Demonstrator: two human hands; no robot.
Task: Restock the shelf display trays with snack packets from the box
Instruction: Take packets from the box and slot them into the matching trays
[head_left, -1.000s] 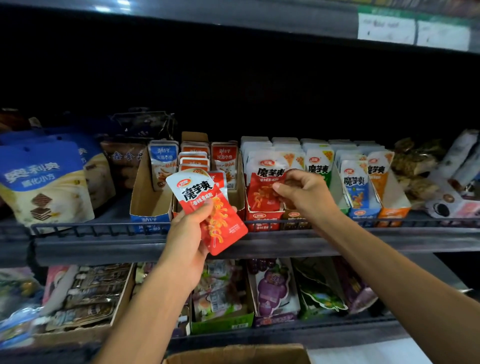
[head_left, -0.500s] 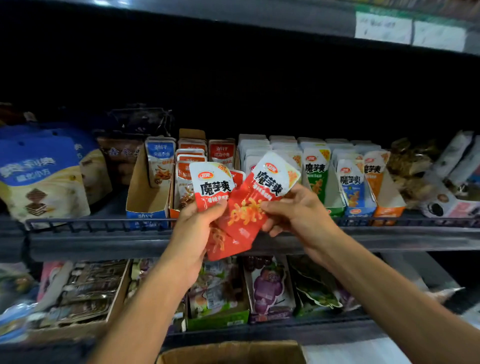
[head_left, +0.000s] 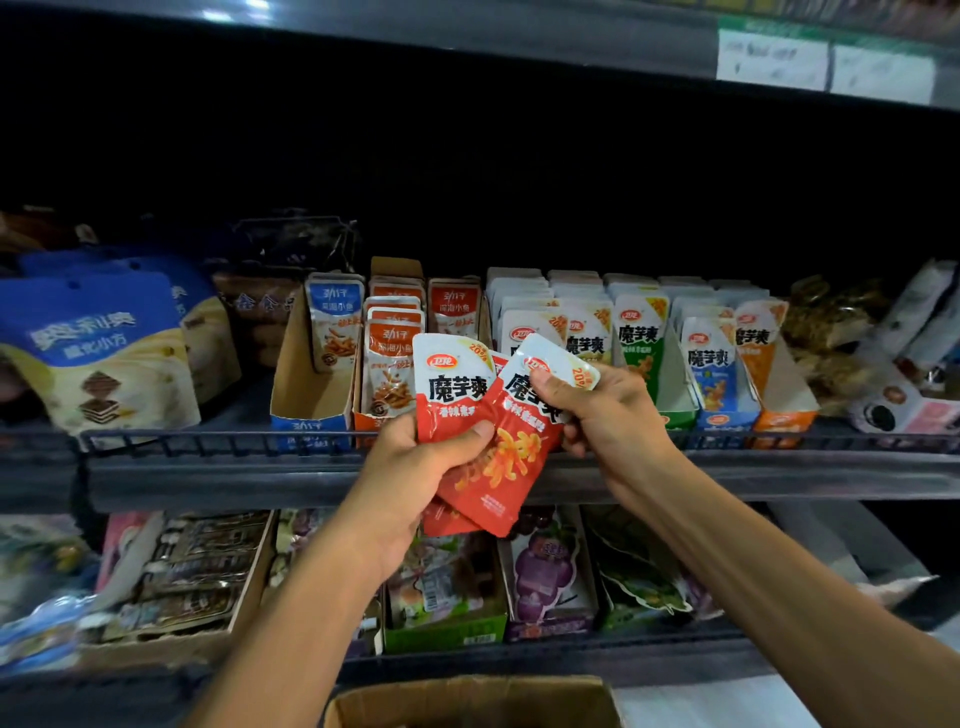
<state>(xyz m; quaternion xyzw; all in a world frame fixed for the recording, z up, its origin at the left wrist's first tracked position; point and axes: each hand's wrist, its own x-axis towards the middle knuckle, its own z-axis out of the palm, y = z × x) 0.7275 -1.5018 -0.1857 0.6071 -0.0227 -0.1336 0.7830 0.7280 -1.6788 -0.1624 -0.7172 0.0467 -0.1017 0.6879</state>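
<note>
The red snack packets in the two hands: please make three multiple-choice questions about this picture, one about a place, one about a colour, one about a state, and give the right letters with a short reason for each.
1. Where is the cardboard box?
A. On the top shelf
B. At the bottom edge of the view, below the hands
C. Behind the blue bags

2. What colour is the display tray just to the right of the right hand?
A. Green
B. Purple
C. Black

3. What is the right hand doing?
A. Hanging open
B. Pressing flat on the shelf rail
C. Pinching the top of a red packet

Answers:
1 B: the cardboard box shows its open rim under both forearms.
2 A: the display tray has a green front.
3 C: the right hand pinches the white top of the red packet, while the left hand grips the others.
</note>
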